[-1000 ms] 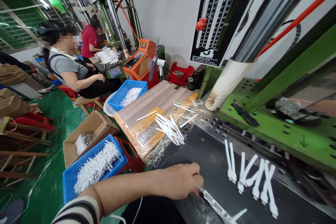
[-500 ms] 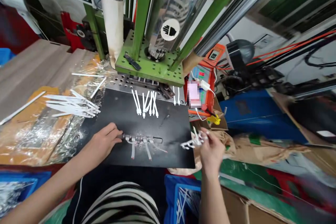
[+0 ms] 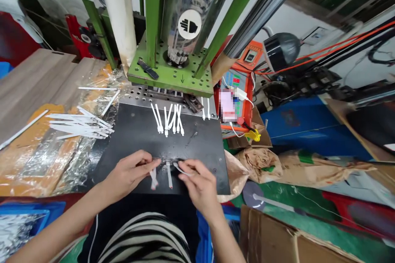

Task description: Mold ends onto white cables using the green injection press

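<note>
A narrow dark metal bar fixture point(image 3: 166, 159) lies on the black work plate point(image 3: 132, 139) near its front edge, with short white flat cables point(image 3: 169, 176) hanging from it towards me. My left hand point(image 3: 132, 170) is closed at the bar's left end, thumb and fingers pinched near the leftmost cable. At the bar's right end, my right hand point(image 3: 199, 181) pinches a white flat cable point(image 3: 182, 169) between thumb and fingers. Further back on the plate lies a row of several white flat cables with small plug-like ends point(image 3: 168, 120).
A green press point(image 3: 173, 78) stands behind the plate. To the left, a pile of white strips point(image 3: 82, 125) rests on clear plastic wrap. An orange control box point(image 3: 247, 86) with a white cable sits at right. Blue crates point(image 3: 57, 213) and a cardboard box point(image 3: 271, 238) are below.
My right hand has come left from beyond the plate's right edge to the bar fixture. The branched white piece it held is no longer in it. My left hand has shifted slightly right.
</note>
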`<state>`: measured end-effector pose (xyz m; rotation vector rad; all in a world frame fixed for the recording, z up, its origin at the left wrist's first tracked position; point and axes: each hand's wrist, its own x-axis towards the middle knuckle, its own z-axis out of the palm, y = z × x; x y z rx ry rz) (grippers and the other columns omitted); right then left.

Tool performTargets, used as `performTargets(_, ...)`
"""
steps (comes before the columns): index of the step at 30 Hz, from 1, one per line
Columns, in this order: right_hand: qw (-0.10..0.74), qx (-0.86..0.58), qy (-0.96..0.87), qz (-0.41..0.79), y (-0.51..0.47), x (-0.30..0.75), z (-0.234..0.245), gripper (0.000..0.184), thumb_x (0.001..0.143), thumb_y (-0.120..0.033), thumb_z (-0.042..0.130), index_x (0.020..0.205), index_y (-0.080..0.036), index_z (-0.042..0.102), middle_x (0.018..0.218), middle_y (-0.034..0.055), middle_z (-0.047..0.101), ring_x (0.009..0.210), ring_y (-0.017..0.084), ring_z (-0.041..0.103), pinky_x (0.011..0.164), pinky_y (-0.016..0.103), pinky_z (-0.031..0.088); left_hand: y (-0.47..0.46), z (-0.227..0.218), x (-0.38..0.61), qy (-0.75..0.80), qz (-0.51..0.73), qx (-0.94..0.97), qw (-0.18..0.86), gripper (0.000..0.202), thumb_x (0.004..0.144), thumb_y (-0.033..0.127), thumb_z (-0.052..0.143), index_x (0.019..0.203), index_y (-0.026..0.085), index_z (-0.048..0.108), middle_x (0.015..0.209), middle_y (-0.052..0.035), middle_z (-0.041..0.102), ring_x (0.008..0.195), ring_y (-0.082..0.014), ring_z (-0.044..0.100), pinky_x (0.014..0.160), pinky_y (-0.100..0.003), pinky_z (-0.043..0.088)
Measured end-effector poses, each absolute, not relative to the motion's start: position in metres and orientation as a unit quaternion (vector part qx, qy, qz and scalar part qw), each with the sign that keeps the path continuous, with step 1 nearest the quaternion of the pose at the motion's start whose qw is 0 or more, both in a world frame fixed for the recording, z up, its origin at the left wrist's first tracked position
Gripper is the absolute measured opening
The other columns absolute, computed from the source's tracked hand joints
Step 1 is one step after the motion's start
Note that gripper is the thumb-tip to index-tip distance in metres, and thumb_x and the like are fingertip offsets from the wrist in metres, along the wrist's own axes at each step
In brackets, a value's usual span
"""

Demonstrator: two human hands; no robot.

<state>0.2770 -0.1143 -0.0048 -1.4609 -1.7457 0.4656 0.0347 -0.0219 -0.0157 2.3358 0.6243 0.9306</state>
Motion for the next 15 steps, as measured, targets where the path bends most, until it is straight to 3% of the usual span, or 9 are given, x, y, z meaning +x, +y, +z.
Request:
performTargets(4,0.462,-0.545,-0.668,0.206,-0.096,0.250,0.004,0.026,0.095,-0.014,0.053,0.103,-0.025,0.075,0.084,0.0038,0.064,0.071,0.014,0.062,0.064,0.025,0.052,-0.016,-0.010,0.042,0.226,0.372,0.830,0.348,0.025,0.099,0.017,0.051,0.111,0.025,0.072,0.079,-0.0002,0.056,0.064,-0.0068,0.058,0.057,-0.016,0.048)
performTargets(7,0.457,-0.596,-0.611,0.250,-0.074,0.277,0.011,0.022,0.094,-0.026,0.057,0.079,-0.020,0.072,0.080,0.0042,0.066,0.072,0.016,0.062,0.066,0.027,0.050,-0.003,0.002,0.049,0.330,0.377,0.767,0.402,0.020,0.096,0.027,0.059,0.089,0.019,0.076,0.073,-0.0010,0.060,0.066,-0.0100,0.062,0.061,-0.020,0.050)
performTargets(12,0.291,-0.689,-0.586,0.311,-0.007,0.345,-0.006,0.042,0.085,-0.053,0.056,0.061,-0.019,0.055,0.052,-0.0023,0.050,0.052,0.014,0.048,0.051,0.024,0.038,0.044,0.007,0.084,0.514,0.237,0.693,0.446,0.038,0.096,0.034,0.054,0.065,0.014,0.063,0.052,0.0023,0.057,0.046,-0.0102,0.056,0.049,-0.020,0.041)
performTargets(15,0.202,-0.716,-0.613,0.265,0.034,0.354,-0.019,0.037,0.083,-0.052,0.054,0.067,-0.019,0.061,0.053,0.0000,0.057,0.052,0.017,0.054,0.053,0.027,0.040,0.074,-0.001,0.097,0.542,0.237,0.700,0.400,0.034,0.095,0.031,0.055,0.066,0.014,0.062,0.053,0.0011,0.059,0.051,-0.0130,0.060,0.053,-0.021,0.044)
